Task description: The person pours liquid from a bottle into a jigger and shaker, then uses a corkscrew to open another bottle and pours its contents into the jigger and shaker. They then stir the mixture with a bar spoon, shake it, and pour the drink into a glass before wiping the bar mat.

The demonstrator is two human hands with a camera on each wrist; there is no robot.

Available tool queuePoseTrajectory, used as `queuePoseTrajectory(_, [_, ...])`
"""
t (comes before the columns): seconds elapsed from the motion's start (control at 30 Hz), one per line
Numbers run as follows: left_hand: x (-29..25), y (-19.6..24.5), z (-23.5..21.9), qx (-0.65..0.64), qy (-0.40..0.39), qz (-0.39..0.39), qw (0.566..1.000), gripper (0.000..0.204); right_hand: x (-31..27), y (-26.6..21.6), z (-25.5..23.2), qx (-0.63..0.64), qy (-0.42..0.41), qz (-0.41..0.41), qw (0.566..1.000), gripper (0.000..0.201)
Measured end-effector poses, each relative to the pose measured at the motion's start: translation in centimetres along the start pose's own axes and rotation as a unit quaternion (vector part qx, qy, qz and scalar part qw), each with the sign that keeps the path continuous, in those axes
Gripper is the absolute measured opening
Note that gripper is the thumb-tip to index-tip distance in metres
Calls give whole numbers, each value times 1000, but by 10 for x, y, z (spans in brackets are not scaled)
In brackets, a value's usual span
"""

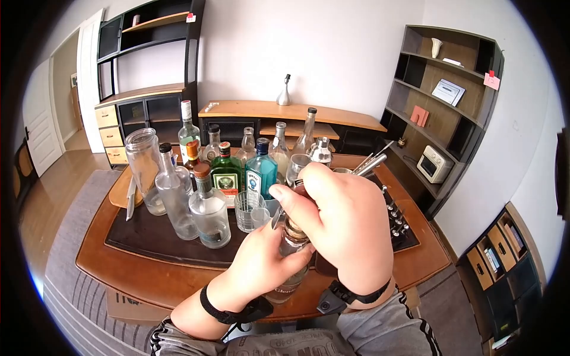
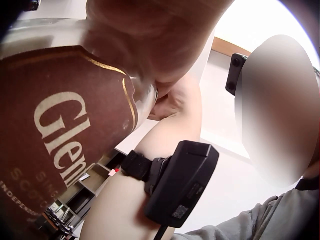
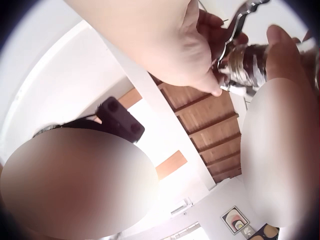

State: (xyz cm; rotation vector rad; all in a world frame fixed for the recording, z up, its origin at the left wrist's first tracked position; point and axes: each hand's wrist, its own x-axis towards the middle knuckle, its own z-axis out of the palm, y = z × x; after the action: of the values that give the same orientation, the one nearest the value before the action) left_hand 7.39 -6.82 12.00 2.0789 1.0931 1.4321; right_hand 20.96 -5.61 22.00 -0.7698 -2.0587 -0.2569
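Observation:
My left hand (image 1: 261, 256) grips the neck of a whisky bottle (image 2: 65, 120), whose brown label reads "Glen". In the head view the bottle leans in front of my chest, most of its body hidden by my hands. The right hand (image 1: 351, 222) is curled over the bottle's mouth and grips a corkscrew. Its notched metal lever (image 3: 235, 33) shows in the right wrist view, one end right at the bottle's rim. The mouth itself is mostly hidden under my right fingers. A green-labelled bottle (image 1: 226, 173) and a blue bottle (image 1: 265, 167) stand just beyond.
Several clear bottles (image 1: 211, 216) and a tall glass jar (image 1: 142, 166) stand on the leather-topped desk (image 1: 107, 252). Short glasses (image 1: 243, 212) are close beyond my left hand. Metal bar tools (image 1: 369, 164) and small pourers (image 1: 396, 215) lie to the right. A knife (image 1: 130, 202) is at the left.

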Motion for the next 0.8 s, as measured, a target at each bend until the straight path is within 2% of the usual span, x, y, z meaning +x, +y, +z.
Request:
queuePoseTrajectory(0.03, [-2,-4,3,-8,4,2,1000,43,-2,-7,1,-33,0,34,999,37])
queuePoseTrajectory(0.13, [-7,-14,6,-16,12,8,1000,44,-2,-20,2,-113,-14,47,992,36])
queuePoseTrajectory(0.17, [-7,-13,4,-25,12,12,1000,45,-1,-17,2,-93,-13,22,995,32])
queuePoseTrajectory(0.27, [-6,-13,-1,-70,2,-25,997,45,14,8,-14,106,-126,-4,986,27])
queuePoseTrajectory(0.3, [-4,-9,-5,-71,-5,-46,996,45,22,21,-14,213,-161,-16,963,38])
queuePoseTrajectory(0.33, [-3,-7,-6,-60,-11,-45,997,46,32,34,-14,303,-233,-26,924,35])
queuePoseTrajectory(0.4, [-2,-3,-6,-40,-24,-44,998,47,48,53,9,450,-269,-105,845,44])
queuePoseTrajectory(0.43, [-2,5,-5,-39,-22,-66,997,18,51,57,22,506,-306,-105,800,52])
queuePoseTrajectory(0.47, [-2,2,-5,-41,-22,-70,997,20,50,59,42,596,-308,-120,732,58])
queuePoseTrajectory(0.53, [-3,-8,-4,-43,-22,-75,996,24,40,59,54,681,-351,-84,638,60])
queuePoseTrajectory(0.57, [-2,-4,-3,-79,-11,-76,994,33,34,53,58,699,-320,-64,636,60])
queuePoseTrajectory(0.67, [-2,1,-6,3,-18,-34,999,42,23,46,54,702,-259,-13,664,62])
queuePoseTrajectory(0.8, [-2,5,-7,-2,-31,-92,995,42,16,40,48,646,-201,53,735,56])
